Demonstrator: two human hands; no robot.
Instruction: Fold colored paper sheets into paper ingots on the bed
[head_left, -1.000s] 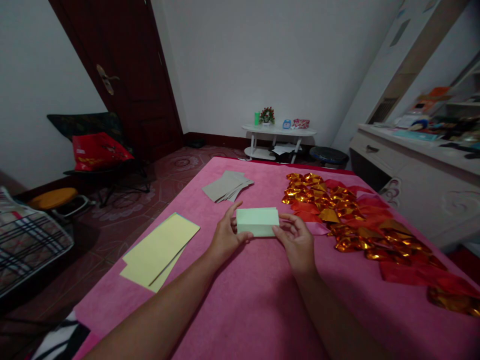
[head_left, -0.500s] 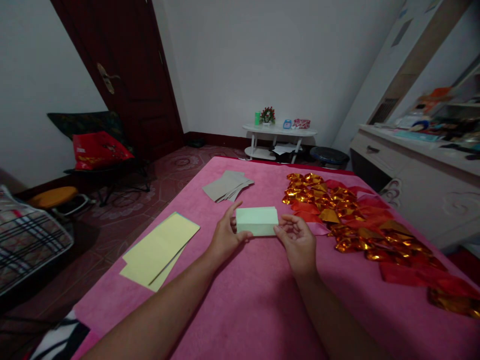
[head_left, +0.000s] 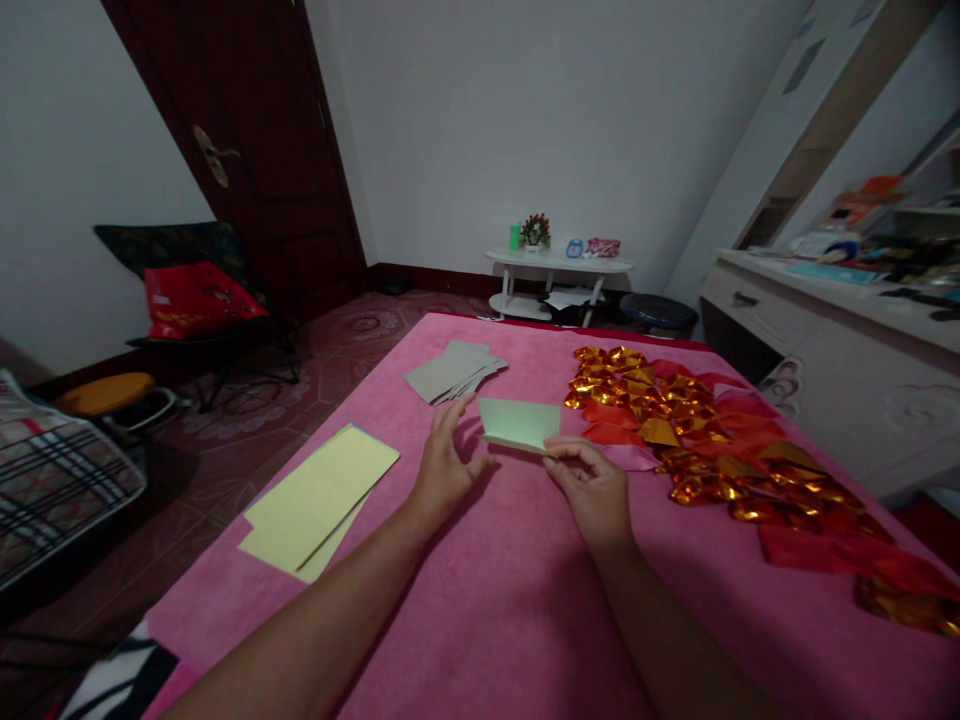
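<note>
A pale green sheet of paper (head_left: 519, 420), creased along its length, is held just above the pink tablecloth (head_left: 495, 600). Its lower part folds up toward me along the near edge. My right hand (head_left: 592, 485) pinches its lower right corner between thumb and fingers. At the paper's left side, my left hand (head_left: 448, 465) has its thumb and fingers spread, apart from the sheet. Yellow sheets (head_left: 326, 500) lie in a loose stack to the left of my left hand. Beyond it, grey paper pieces (head_left: 454, 370) are fanned out on the cloth.
Shiny gold and red folded pieces (head_left: 675, 420) cover the table's right side. Behind the table stands a low white table (head_left: 559, 262) with a small plant. A white dresser (head_left: 847, 350) is at right; a folding chair with a red bag (head_left: 199, 300) is at left.
My left hand has let go of the green paper and opened to its left. The paper has tilted in my right hand, its lower part now turned up.
</note>
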